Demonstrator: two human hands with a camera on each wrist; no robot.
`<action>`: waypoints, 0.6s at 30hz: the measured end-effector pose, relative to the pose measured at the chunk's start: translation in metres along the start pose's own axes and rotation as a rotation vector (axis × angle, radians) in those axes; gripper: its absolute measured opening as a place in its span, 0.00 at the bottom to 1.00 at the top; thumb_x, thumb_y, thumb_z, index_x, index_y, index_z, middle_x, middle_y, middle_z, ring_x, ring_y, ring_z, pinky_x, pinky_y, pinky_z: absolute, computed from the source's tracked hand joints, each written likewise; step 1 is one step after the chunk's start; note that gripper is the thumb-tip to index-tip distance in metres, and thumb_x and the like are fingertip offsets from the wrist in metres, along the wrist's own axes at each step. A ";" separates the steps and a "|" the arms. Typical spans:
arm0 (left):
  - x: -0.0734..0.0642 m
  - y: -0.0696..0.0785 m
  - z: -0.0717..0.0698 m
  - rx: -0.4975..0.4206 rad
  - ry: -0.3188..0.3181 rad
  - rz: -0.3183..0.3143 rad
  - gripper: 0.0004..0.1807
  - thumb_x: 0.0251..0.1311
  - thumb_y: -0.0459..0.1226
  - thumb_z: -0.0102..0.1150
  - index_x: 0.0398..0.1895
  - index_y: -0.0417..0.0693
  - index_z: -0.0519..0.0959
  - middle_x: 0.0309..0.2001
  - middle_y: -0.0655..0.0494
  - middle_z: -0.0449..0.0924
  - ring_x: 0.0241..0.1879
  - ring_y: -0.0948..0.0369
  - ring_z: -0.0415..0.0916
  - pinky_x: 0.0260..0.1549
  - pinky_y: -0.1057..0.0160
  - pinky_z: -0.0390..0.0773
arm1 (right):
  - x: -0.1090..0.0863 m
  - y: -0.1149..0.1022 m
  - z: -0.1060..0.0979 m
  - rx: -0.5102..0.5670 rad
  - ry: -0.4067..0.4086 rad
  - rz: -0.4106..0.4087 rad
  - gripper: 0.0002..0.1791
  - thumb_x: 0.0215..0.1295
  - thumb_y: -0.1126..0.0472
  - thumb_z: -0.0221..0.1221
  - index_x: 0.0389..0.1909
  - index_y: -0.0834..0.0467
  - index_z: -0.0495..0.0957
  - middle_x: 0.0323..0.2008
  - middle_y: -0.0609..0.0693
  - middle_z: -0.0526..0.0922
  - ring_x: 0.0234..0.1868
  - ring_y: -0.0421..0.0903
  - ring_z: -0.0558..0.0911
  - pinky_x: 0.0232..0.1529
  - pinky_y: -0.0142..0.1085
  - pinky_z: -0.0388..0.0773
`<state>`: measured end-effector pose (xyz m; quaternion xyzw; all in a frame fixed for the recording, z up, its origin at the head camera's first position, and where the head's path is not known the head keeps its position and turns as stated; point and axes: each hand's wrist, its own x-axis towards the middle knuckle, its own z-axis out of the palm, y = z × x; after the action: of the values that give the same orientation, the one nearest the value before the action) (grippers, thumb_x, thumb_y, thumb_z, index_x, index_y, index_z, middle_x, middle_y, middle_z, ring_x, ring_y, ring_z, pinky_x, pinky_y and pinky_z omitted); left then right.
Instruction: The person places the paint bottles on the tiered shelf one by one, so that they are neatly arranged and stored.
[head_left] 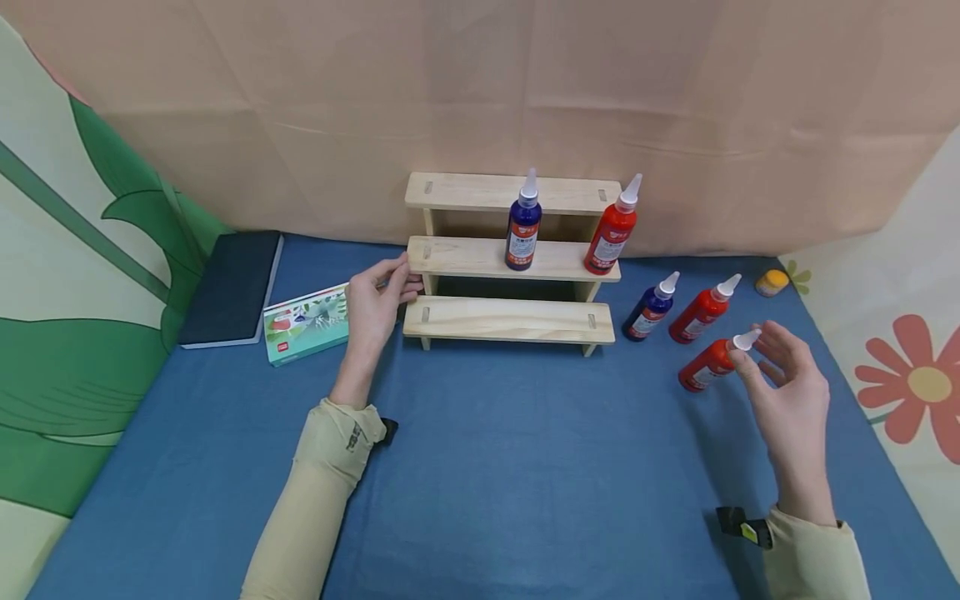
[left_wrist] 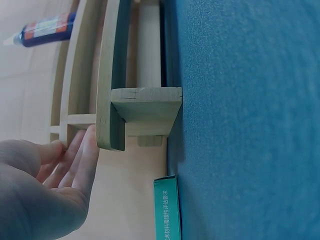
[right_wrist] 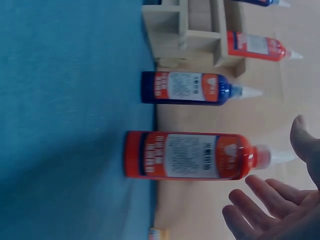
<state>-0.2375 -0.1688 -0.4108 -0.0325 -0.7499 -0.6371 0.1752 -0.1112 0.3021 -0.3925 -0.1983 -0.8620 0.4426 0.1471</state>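
A wooden three-step rack (head_left: 510, 317) stands against the back cloth. My left hand (head_left: 375, 300) holds the left end of its middle step, thumb and fingertips at the edge; the left wrist view shows this hand (left_wrist: 50, 185) too. On that step stand a blue bottle (head_left: 522, 233) and a red bottle (head_left: 611, 237), both with white nozzles. My right hand (head_left: 791, 392) is around the nozzle of the nearest red bottle (head_left: 703, 367) on the table. In the right wrist view, the thumb and fingers are spread, with a gap to this bottle (right_wrist: 195, 156).
Right of the rack, another blue bottle (head_left: 648, 312) and another red bottle (head_left: 699, 317) stand on the blue tablecloth (head_left: 525, 467). A small yellow-topped container (head_left: 772, 282) is farther right. Left of the rack lie a green box (head_left: 307, 325) and a dark notebook (head_left: 232, 287).
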 end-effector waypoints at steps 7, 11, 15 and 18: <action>0.000 -0.001 -0.001 -0.003 -0.005 -0.001 0.15 0.79 0.31 0.60 0.61 0.29 0.84 0.50 0.33 0.87 0.38 0.55 0.91 0.40 0.65 0.92 | 0.001 0.011 0.003 -0.039 -0.057 0.006 0.38 0.79 0.48 0.63 0.84 0.51 0.64 0.76 0.58 0.72 0.73 0.59 0.74 0.71 0.35 0.77; 0.000 0.000 -0.001 -0.011 -0.004 -0.001 0.15 0.79 0.31 0.60 0.60 0.29 0.84 0.51 0.34 0.87 0.36 0.61 0.90 0.39 0.64 0.92 | 0.002 0.014 0.004 -0.060 -0.088 -0.001 0.38 0.79 0.46 0.62 0.83 0.54 0.65 0.75 0.60 0.73 0.72 0.61 0.74 0.72 0.41 0.77; 0.000 0.000 0.000 -0.012 -0.003 -0.007 0.15 0.79 0.31 0.59 0.60 0.29 0.84 0.51 0.33 0.87 0.35 0.64 0.89 0.40 0.65 0.92 | 0.002 0.017 0.006 -0.068 -0.092 0.017 0.37 0.79 0.45 0.62 0.82 0.54 0.67 0.74 0.60 0.74 0.71 0.61 0.74 0.72 0.45 0.78; 0.000 -0.001 0.000 -0.008 -0.002 -0.009 0.15 0.79 0.31 0.59 0.61 0.29 0.84 0.51 0.33 0.87 0.36 0.62 0.89 0.40 0.65 0.92 | 0.003 0.020 0.007 -0.075 -0.094 0.025 0.36 0.79 0.44 0.62 0.81 0.55 0.68 0.73 0.60 0.75 0.71 0.61 0.75 0.71 0.44 0.79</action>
<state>-0.2379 -0.1690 -0.4116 -0.0304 -0.7477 -0.6409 0.1712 -0.1127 0.3084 -0.4126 -0.1935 -0.8814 0.4207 0.0935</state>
